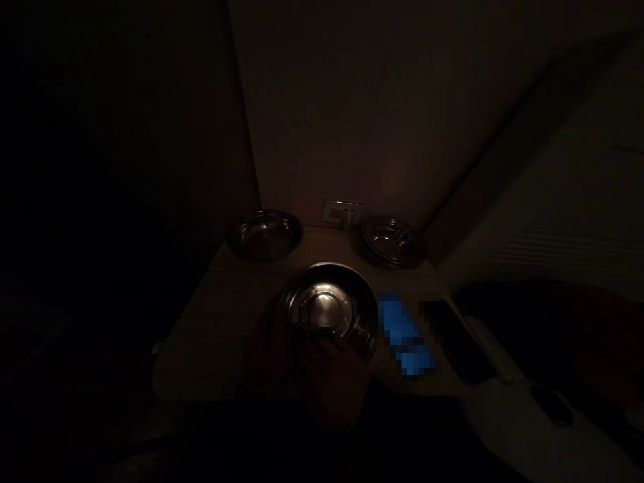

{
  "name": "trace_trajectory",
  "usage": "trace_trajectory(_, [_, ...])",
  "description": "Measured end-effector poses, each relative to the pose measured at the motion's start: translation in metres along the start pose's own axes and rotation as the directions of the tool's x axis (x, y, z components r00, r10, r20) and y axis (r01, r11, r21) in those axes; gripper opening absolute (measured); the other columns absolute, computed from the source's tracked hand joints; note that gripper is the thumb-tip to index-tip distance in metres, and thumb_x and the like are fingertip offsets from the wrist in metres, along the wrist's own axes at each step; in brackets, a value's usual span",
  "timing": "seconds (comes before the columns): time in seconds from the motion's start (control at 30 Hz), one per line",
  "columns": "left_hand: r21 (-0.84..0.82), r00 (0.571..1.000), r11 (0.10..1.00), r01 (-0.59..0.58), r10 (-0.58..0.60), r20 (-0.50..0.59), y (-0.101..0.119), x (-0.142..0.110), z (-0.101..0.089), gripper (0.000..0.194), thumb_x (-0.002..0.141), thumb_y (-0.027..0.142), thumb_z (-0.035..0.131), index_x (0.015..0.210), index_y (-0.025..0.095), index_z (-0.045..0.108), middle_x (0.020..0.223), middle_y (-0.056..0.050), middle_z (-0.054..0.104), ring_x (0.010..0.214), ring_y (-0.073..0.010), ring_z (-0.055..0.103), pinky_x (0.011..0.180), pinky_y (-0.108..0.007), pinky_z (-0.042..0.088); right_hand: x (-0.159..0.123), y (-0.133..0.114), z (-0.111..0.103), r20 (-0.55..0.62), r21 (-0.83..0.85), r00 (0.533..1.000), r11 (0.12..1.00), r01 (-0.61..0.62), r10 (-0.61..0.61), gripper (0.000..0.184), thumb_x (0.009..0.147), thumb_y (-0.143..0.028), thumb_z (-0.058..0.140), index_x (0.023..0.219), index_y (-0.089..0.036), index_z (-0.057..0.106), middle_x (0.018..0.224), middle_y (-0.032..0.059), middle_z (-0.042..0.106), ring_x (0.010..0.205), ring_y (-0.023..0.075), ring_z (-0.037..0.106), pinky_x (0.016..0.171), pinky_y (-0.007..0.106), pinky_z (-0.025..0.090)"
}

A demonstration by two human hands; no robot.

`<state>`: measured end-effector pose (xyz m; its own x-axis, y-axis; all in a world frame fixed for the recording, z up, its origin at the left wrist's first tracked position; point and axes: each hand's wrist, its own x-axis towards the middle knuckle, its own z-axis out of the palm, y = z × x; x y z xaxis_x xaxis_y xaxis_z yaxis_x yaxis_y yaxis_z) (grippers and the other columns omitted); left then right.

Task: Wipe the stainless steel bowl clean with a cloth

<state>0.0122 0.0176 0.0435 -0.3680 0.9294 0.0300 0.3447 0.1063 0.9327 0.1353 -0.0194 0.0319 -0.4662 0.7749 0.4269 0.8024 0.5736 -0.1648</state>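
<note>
A shiny steel bowl (327, 307) is at the middle of a small wooden table, its inside facing up. At its left side my left hand (265, 352) shows only dimly, closed against the outer wall and rim. Over the near part of the bowl, my right hand (335, 379) is bent inward, its fingers curled on a dark cloth-like piece (309, 330) that lies against the inner wall. Deep shadow hides most of the fingers and the cloth's full shape.
Another steel bowl (265, 235) stands at the table's back left, and stacked steel dishes (395, 241) at the back right. A blurred blue-lit patch (402, 332) and a dark long object (463, 345) lie on the right. A wall socket (342, 212) is behind the wooden table (211, 335).
</note>
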Motion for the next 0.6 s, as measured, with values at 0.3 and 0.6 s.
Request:
trace_trajectory(0.3, [-0.054,1.0,0.998,0.011,-0.009,0.026,0.006,-0.001,-0.006,0.043,0.089,0.042,0.04,0.123,0.023,0.057,0.124,-0.004,0.061,0.117,-0.022,0.054,0.096,-0.031,0.045,-0.01,0.039,-0.043,0.216,0.014,0.956,0.979,0.201,-0.199,0.037,0.087,-0.033,0.05,0.119,-0.016,0.054,0.114,0.0083,0.065,0.097,0.0246,0.055,0.087,0.045,0.038])
trace_trajectory(0.6, [-0.126,0.996,0.992,0.018,-0.006,0.093,0.007,0.007,0.0,0.042,0.089,0.042,0.04,0.121,0.021,0.058,0.125,-0.006,0.06,0.117,-0.0212,0.054,0.098,-0.033,0.043,-0.01,0.026,-0.024,0.098,-0.066,0.973,0.975,0.214,-0.207,0.025,0.088,-0.021,0.046,0.108,-0.015,0.06,0.099,0.0104,0.068,0.089,0.0231,0.057,0.081,0.041,0.041])
